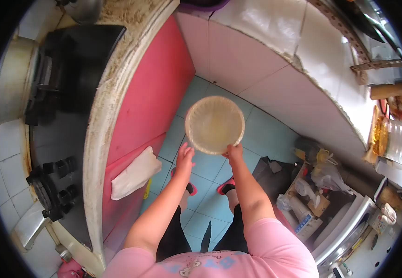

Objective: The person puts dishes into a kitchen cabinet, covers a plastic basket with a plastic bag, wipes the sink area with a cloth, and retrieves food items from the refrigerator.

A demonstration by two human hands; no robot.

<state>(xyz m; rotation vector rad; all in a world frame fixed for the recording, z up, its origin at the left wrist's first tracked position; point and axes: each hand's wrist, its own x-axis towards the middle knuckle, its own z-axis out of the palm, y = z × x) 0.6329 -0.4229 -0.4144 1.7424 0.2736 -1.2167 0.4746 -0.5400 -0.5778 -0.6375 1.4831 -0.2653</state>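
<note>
"Can you read some text here?"
"No, none clearly. The pink shirt (275,245) carries small letters on its front, and the white box (306,224) has blue print, but both are too unclear for reading."

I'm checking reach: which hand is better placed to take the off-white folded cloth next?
Probably the left hand: it looks open and nearer the off-white folded cloth, while the right hand grips the round pale translucent basin by its rim.

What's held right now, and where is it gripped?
The right hand holds the round basin by its near rim; the left hand is open beside it, contact unclear.
</note>
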